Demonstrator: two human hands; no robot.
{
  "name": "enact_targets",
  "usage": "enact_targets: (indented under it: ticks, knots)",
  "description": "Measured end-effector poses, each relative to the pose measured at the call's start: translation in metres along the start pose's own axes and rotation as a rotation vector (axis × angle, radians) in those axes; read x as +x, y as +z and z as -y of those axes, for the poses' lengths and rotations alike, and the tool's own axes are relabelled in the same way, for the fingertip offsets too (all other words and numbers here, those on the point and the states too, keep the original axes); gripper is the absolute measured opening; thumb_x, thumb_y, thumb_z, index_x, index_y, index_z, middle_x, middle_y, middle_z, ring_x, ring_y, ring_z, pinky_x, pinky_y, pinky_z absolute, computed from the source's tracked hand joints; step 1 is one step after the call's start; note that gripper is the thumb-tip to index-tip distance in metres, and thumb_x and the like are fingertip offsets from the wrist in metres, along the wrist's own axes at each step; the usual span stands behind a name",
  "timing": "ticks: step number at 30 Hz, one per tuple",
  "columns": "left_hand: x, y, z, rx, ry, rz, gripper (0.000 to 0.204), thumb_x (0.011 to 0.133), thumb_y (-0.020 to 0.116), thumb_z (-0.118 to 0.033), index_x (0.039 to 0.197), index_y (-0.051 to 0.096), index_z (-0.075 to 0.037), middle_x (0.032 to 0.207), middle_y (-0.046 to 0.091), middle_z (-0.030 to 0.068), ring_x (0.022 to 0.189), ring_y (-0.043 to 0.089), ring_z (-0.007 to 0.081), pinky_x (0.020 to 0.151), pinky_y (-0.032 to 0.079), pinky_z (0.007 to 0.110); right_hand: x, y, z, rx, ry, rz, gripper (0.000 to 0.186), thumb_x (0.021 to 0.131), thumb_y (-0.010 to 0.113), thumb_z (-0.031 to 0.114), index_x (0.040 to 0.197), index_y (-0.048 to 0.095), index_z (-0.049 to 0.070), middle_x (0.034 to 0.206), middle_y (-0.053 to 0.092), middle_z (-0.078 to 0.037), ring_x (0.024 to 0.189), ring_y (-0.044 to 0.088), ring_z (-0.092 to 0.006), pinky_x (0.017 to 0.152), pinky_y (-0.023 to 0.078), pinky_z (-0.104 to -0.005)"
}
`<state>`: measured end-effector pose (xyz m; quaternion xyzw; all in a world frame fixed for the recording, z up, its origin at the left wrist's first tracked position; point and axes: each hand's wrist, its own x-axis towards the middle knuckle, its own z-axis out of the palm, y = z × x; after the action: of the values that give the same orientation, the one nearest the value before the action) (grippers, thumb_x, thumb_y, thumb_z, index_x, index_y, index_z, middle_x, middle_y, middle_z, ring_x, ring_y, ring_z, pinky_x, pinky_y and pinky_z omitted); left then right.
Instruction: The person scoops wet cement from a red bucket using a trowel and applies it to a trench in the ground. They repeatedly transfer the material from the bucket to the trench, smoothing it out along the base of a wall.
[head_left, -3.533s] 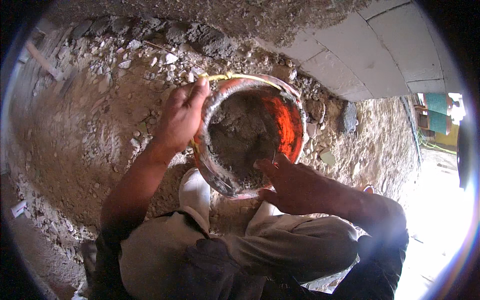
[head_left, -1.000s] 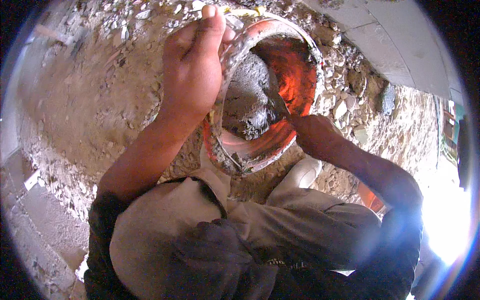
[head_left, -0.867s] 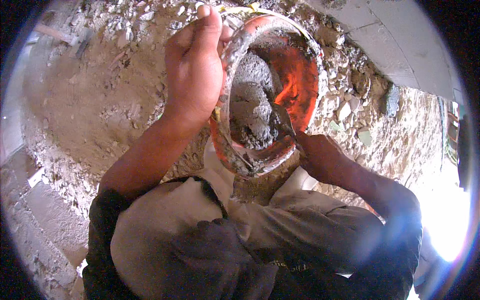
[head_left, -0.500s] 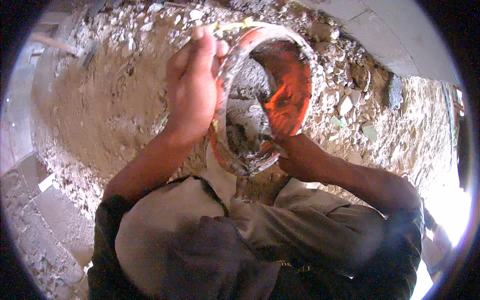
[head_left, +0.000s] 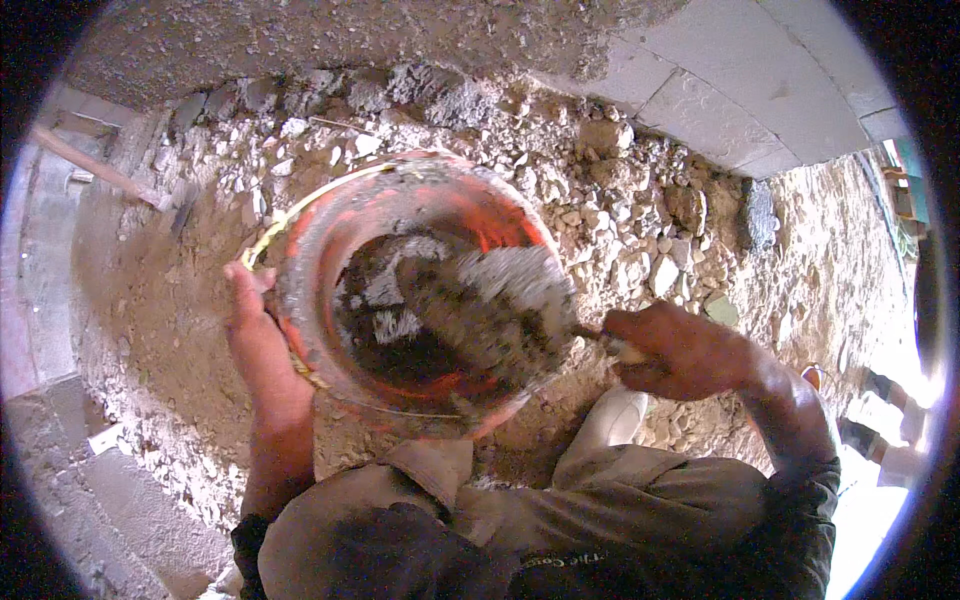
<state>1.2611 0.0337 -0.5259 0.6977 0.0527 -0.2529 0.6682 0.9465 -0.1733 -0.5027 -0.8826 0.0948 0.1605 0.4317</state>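
Note:
An orange bucket point(head_left: 291, 275), its rim crusted with grey, is in front of my knees with its mouth toward me. Wet grey mortar point(head_left: 372, 330) lies inside. My left hand point(head_left: 262, 345) grips the bucket's left rim by its pale yellow handle point(head_left: 268, 236), thumb up. On the right, my right hand point(head_left: 685, 352) is closed round the handle of a trowel. The trowel's mortar-smeared blade point(head_left: 520, 300) reaches over the right rim into the bucket's mouth, blurred by motion. Where mortar ends and blade begins is hard to make out.
Loose stones and rubble point(head_left: 640, 250) cover the ground beyond and right of the bucket. Grey blockwork point(head_left: 720, 110) stands at the far right. A long-handled tool point(head_left: 100, 168) lies at the left. Another person's foot point(head_left: 814, 377) shows at the right edge.
The bucket has moved left and nearer, and its mouth now faces me more fully. My right hand has left the bucket's lower right rim and moved right; the trowel now shows.

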Motion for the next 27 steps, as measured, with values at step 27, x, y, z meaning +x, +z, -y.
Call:
enact_targets:
  ticks: [27]
  knots:
    - [0.034,0.024,0.012,0.148,0.112,-0.001,0.049,0.091,0.049,-0.048,0.089,0.061,-0.001,0.081,0.059,0.0054,0.073,0.055,0.0145,0.068,0.045,0.027,0.091,-0.071,-0.203,-0.506,0.590,-0.666,0.039,0.081,0.058,0.020,0.117,0.049,0.006,0.103,0.061,-0.023,0.097,0.060,-0.0382,0.083,0.047,-0.0494]
